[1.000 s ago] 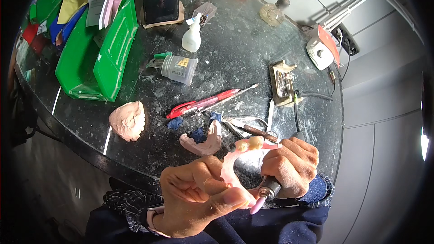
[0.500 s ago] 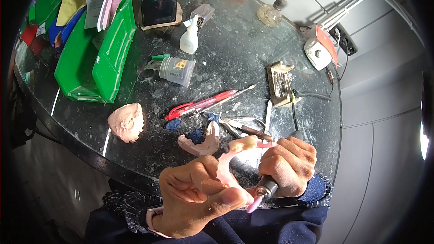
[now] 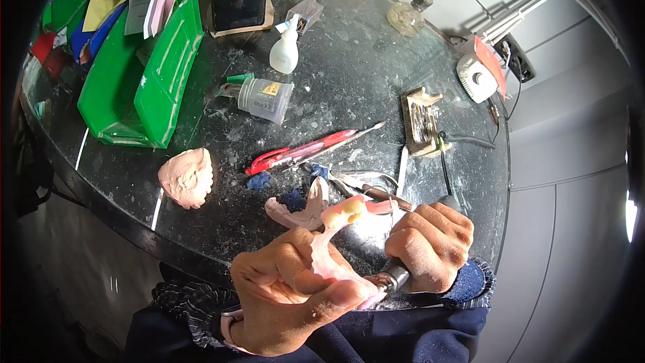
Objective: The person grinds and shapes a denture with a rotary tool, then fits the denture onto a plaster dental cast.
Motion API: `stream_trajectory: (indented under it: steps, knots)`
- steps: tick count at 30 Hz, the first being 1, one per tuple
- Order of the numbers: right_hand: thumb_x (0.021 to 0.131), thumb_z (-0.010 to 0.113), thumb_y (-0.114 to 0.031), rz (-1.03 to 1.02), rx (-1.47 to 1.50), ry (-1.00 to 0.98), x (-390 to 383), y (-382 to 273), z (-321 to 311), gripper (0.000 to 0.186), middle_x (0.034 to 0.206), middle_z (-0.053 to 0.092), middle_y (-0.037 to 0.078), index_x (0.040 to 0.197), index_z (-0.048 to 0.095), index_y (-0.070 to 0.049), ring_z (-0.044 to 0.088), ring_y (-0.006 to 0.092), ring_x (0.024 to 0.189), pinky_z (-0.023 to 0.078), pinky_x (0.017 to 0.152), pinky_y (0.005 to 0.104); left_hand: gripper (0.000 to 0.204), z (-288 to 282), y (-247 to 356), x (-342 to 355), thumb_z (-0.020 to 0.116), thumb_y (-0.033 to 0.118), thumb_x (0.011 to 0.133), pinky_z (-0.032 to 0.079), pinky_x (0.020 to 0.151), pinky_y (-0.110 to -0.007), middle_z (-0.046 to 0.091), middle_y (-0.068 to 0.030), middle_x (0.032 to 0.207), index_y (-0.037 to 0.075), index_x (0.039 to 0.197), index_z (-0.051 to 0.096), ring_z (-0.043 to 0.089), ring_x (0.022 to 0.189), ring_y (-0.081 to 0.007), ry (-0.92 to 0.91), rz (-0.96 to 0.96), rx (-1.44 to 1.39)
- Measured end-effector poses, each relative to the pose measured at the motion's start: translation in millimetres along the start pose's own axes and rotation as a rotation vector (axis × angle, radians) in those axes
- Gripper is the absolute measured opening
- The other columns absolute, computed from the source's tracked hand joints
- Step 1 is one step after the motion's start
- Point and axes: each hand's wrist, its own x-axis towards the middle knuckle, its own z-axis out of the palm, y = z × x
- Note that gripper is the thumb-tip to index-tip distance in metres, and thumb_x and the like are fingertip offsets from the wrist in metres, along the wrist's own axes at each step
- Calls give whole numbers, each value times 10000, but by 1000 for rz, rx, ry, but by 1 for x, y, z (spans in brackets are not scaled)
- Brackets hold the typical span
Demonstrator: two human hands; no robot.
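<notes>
Pinched between the thumb and fingers of my left hand (image 3: 279, 292) is a pink partial denture (image 3: 322, 252), a curved plate with a few yellowish teeth at its far end. My right hand (image 3: 430, 245) is wrapped round a dark rotary handpiece (image 3: 398, 274), its cable leaving at the far side of the fist. The handpiece's tip meets the near end of the denture, by my left thumb; the bit is mostly hidden there. Beyond my left hand lies a U-shaped pink piece (image 3: 299, 214). A pink plaster dental model (image 3: 187, 178) sits farther left.
A red pen (image 3: 295, 151), metal hand tools and blue lumps (image 3: 259, 182) lie past my hands. Farther off are a tipped plastic cup (image 3: 265, 99), a white dropper bottle (image 3: 285, 50), a bur stand (image 3: 420, 124) and a green bin (image 3: 161, 87). White dust covers the dark bench.
My left hand has turned the denture slightly, its toothed end shifting left and nearer. The handpiece's pink bit, in plain sight before, is now mostly hidden against the denture's near end.
</notes>
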Motion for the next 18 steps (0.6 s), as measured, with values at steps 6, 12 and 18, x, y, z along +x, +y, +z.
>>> stream_trajectory:
  steps: [6, 12, 18]
  knots:
    - [645, 682, -359, -16, 53, 0, -1, 8, 2, 340, 512, 463, 9, 646, 488, -80, 475, 145, 407, 314, 388, 267, 289, -12, 0, 4, 701, -64, 725, 504, 838, -409, 547, -29, 669, 48, 619, 457, 648, 736, -168, -199, -32, -35]
    - [609, 606, -181, -82, 245, 27, -1, 2, -10, 346, 566, 432, -44, 940, 652, -90, 438, 77, 446, 291, 370, 241, 149, -15, -4, 2, 721, -59, 710, 524, 674, -249, 603, -80, 743, -10, 670, 586, 626, 716, -124, -85, -124, -369]
    - [593, 811, -199, -43, 300, 49, -5, 6, -15, 341, 472, 489, -60, 887, 681, -86, 525, 72, 423, 361, 408, 192, 103, -10, 8, 6, 705, -76, 715, 525, 673, -246, 626, -130, 807, -36, 788, 644, 622, 736, -138, -186, -140, -274]
